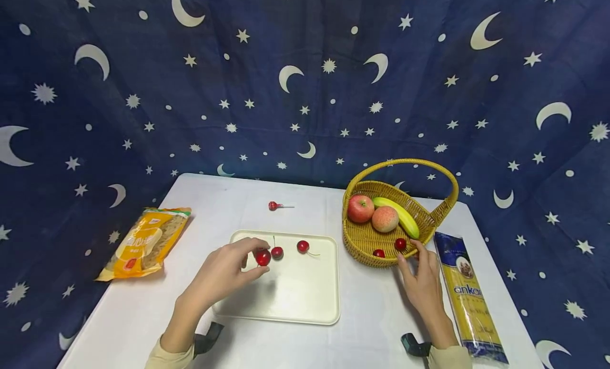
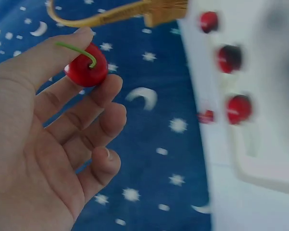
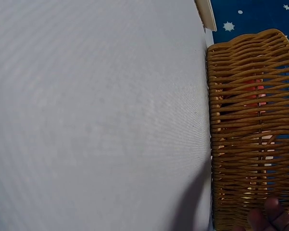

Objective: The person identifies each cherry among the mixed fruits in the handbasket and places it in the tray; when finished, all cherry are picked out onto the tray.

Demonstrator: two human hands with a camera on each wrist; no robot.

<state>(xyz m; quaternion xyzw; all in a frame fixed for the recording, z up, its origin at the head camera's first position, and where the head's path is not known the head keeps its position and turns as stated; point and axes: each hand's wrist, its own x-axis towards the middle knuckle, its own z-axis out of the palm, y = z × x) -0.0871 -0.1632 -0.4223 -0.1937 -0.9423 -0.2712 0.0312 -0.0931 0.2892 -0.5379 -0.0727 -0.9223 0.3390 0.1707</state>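
Observation:
My left hand (image 1: 227, 266) pinches a red cherry (image 2: 88, 66) with a green stem between thumb and index finger, over the left side of the cream tray (image 1: 305, 305). Other cherries lie on the tray close by, one (image 1: 277, 253) next to the fingertips and one (image 1: 303, 246) further right. At the front right of the wicker basket (image 1: 355, 247), my right hand (image 1: 423, 279) grips the rim, with its fingertips also seen low against the wicker in the right wrist view. Inside, one cherry (image 1: 400, 244) lies right by the index fingertip, another (image 1: 378, 253) to its left.
The basket also holds an apple (image 1: 360, 208), a peach (image 1: 385, 219) and a banana (image 1: 400, 215) under its tall handle. Behind the tray lies a lollipop (image 1: 273, 206). An orange food bag (image 1: 147, 244) is at left, a long pasta packet (image 1: 469, 300) at right.

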